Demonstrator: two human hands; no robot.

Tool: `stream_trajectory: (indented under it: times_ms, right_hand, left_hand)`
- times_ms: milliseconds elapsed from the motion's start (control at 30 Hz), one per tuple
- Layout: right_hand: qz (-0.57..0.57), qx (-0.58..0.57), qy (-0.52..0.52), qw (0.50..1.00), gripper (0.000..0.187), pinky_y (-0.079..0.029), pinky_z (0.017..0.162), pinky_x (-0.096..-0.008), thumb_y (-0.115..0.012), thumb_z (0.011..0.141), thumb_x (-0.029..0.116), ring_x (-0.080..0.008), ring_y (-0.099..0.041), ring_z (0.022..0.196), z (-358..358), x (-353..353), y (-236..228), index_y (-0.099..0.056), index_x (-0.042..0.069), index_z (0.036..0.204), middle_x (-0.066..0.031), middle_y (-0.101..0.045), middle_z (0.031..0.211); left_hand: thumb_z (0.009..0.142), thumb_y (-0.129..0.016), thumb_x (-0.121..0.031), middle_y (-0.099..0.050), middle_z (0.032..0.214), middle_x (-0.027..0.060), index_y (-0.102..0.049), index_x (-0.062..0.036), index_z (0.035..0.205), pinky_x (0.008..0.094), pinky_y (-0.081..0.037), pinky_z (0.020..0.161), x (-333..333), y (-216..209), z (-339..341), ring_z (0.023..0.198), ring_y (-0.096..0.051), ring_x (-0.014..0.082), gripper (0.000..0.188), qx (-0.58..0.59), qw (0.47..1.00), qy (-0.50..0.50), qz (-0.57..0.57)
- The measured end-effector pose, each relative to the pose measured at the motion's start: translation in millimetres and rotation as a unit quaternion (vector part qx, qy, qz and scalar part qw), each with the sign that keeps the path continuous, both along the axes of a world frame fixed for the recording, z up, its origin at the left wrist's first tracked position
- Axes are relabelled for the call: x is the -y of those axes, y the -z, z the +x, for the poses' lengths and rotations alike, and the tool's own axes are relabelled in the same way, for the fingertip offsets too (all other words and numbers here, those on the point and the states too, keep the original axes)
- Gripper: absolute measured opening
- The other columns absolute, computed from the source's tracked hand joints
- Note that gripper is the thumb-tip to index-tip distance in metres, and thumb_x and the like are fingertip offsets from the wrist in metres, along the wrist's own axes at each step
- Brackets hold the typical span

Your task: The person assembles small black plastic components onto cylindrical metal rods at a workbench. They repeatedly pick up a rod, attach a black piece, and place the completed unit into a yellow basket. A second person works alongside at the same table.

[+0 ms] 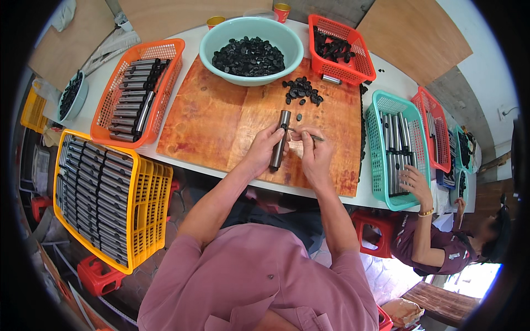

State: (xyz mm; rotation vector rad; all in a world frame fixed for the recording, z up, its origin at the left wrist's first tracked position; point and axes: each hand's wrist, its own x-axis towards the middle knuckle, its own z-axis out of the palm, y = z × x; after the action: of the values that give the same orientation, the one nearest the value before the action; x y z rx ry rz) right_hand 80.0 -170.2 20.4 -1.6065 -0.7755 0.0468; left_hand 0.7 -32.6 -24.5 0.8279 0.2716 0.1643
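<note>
Steadying hand: left hand [262,150], its fingers wrapped around the middle of the tube [280,147]; probably gripped low so that the upper part is bare for the other hand.
Tube: between both hands, over the board [210,110]; long axis nearly straight away from the body, far end leaning slightly right; whether it touches the board, I cannot tell.
Tool [318,138]: thin rod, pinched narrowly by the fingers of the right hand [316,157]; it lies crosswise to the tube, inner end close to a dark spot there; the pinch likely serves fine control.
Board: brown, flat on the white worktop [395,77]; perhaps there to guard it.
Loose pieces [301,89]: small, black, heaped just beyond the tube, seemingly for short reach; one piece [298,117] lies apart, nearer the tube.
Bowl [251,80]: pale green, at the board's far edge; holds many similar pieces, presumably a supply.
Red basket [353,70]: right of the bowl; holds black parts, likely kept apart by kind.
</note>
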Motion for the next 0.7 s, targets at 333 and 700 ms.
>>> stream_trajectory:
  times_ms: [333,700]
  right_hand:
    - [0.009,-0.06,-0.018,0.998,0.015,-0.057,0.079,-0.0304,-0.052,0.104,0.001,-0.0197,-0.073,0.086,-1.0,2.8,-7.4,-0.065,-0.005,0.106,-0.0142,-0.072,0.094]
    - [-0.028,-0.048,-0.01,0.998,0.021,-0.055,0.083,-0.03,-0.048,0.109,0.009,-0.0176,-0.071,0.09,-2.8,-2.6,5.6,-0.064,-0.005,0.108,-0.014,-0.073,0.097]
  left_hand:
    - [0.11,-0.041,-0.017,-0.065,0.101,0.0118,-0.051,0.0007,0.132,0.034,-0.056,0.075,-2.0,0.3,0.7,0.083,-0.065,0.0192,0.03,0.018,0.995,-0.014,-0.097]
    - [0.11,-0.045,-0.022,-0.069,0.11,0.0132,-0.053,-0.0014,0.129,0.031,-0.056,0.074,-4.2,5.7,1.2,0.083,-0.066,0.0167,0.029,0.021,0.998,-0.001,-0.066]
